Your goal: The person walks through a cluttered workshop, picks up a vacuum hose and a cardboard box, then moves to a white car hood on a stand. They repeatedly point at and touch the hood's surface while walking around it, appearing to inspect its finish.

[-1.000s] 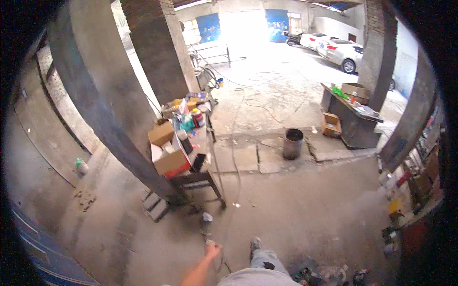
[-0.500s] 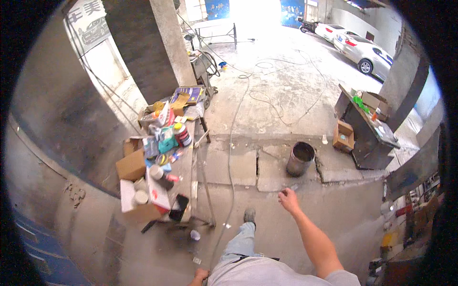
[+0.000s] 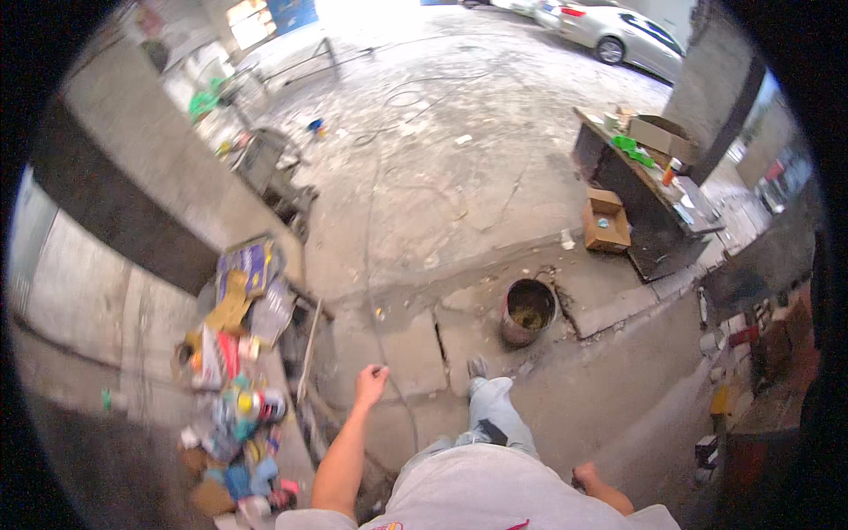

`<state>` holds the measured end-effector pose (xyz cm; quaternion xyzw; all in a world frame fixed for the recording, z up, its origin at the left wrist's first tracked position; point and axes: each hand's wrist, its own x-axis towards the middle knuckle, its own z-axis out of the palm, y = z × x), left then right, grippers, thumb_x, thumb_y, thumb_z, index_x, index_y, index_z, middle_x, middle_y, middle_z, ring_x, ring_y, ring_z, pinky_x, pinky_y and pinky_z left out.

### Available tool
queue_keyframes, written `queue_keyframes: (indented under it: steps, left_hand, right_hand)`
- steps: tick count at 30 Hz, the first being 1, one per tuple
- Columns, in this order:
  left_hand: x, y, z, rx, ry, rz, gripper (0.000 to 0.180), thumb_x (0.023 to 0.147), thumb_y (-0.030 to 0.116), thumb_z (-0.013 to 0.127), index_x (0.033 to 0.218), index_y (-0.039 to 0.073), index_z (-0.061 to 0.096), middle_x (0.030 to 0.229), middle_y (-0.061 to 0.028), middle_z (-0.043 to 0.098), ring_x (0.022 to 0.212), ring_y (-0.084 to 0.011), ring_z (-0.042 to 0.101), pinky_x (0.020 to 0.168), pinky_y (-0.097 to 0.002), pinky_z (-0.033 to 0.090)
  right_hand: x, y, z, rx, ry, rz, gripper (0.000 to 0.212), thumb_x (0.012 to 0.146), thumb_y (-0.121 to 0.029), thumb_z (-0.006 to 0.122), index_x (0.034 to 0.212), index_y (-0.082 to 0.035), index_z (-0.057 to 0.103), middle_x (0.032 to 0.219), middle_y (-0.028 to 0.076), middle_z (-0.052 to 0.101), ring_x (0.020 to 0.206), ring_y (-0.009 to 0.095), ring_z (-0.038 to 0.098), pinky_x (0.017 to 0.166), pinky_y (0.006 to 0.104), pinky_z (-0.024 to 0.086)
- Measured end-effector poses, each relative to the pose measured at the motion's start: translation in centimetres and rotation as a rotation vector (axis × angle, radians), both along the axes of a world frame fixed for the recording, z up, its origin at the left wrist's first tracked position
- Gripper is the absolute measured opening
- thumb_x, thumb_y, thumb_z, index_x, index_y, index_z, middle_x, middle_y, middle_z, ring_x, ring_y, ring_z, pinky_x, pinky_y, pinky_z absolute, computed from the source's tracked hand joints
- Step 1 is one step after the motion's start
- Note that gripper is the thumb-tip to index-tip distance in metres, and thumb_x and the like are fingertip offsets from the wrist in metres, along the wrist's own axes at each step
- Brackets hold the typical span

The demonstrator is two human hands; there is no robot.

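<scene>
My left hand (image 3: 372, 386) swings forward in the air beside the cluttered table, over the floor near a cable (image 3: 402, 402). Its fingers are curled in, and whatever they might hold is too small to tell. Low at my right side hangs my right hand (image 3: 586, 478), closed, with its palm hidden from view. Neither hand touches the things around. Ahead of my stepping foot stands a dark, rusty bucket (image 3: 525, 334) with some debris inside.
On the left, a long table carries cans, bags and cardboard (image 3: 231, 300). A dark bench (image 3: 618, 185) stands at right, with an open cardboard box (image 3: 606, 221) beside it. Cracked slabs and a cable cross the floor. A silver car (image 3: 618, 35) is parked beyond.
I have walked forward and the view has turned. My left hand has swung forward, and my right hand has dropped back to my side. The bucket is nearer to my foot.
</scene>
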<state>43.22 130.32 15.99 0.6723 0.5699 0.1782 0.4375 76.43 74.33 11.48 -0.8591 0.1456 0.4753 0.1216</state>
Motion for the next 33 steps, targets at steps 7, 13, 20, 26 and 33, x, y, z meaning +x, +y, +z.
queue_keyframes:
  steps: [7, 13, 20, 26, 33]
  left_hand:
    - [5.8, 11.5, -11.4, -0.158, 0.38, -0.11, 0.03, 0.077, 0.029, 0.064, 0.085, 0.0, 0.066, 0.073, -0.0161, 0.066, 0.076, -0.027, 0.064, 0.07, -0.0394, 0.049]
    - [7.8, 17.7, -17.7, -0.475, 0.65, -0.233, 0.041, 0.073, 0.033, 0.063, 0.103, 0.005, 0.065, 0.1, -0.0191, 0.065, 0.095, -0.0323, 0.063, 0.085, -0.0431, 0.046]
    - [20.8, 30.2, -19.0, -0.519, 0.601, -0.044, 0.037, 0.078, 0.033, 0.058, 0.103, 0.006, 0.065, 0.099, -0.019, 0.066, 0.094, -0.0335, 0.063, 0.082, -0.0446, 0.046]
    - [34.4, 48.1, -17.5, -0.204, 0.78, -1.009, 0.037, 0.089, 0.029, 0.04, 0.094, 0.008, 0.07, 0.09, -0.0177, 0.066, 0.082, -0.0316, 0.064, 0.07, -0.0432, 0.048]
    - [59.1, 75.8, -5.2, -0.147, 0.331, -0.203, 0.048, 0.078, 0.043, 0.061, 0.099, 0.0, 0.066, 0.099, -0.0213, 0.065, 0.095, -0.0367, 0.061, 0.081, -0.042, 0.048]
  right_hand:
    - [11.0, 22.2, -0.1, -0.007, 0.022, 0.2, 0.024, 0.073, -0.012, 0.06, 0.083, 0.01, 0.061, 0.071, 0.019, 0.063, 0.056, 0.024, 0.062, 0.052, 0.0382, 0.051]
    - [26.7, 55.7, 0.5, 0.399, -0.325, 0.596, 0.035, 0.079, -0.03, 0.056, 0.088, 0.003, 0.064, 0.094, 0.026, 0.062, 0.089, 0.042, 0.059, 0.076, 0.0482, 0.047]
    - [40.8, 85.9, 6.4, 0.785, -0.446, 0.617, 0.033, 0.081, -0.029, 0.059, 0.097, -0.001, 0.061, 0.089, 0.021, 0.065, 0.088, 0.036, 0.061, 0.077, 0.0436, 0.048]
    - [49.0, 91.4, 1.9, 0.422, -0.351, 0.668, 0.041, 0.076, -0.037, 0.061, 0.092, 0.001, 0.065, 0.093, 0.022, 0.064, 0.089, 0.04, 0.061, 0.077, 0.0446, 0.048]
    - [59.0, 86.0, -0.4, 0.37, -0.156, 0.057, 0.021, 0.075, -0.011, 0.064, 0.07, 0.009, 0.06, 0.065, 0.017, 0.061, 0.053, 0.024, 0.062, 0.044, 0.0385, 0.046]
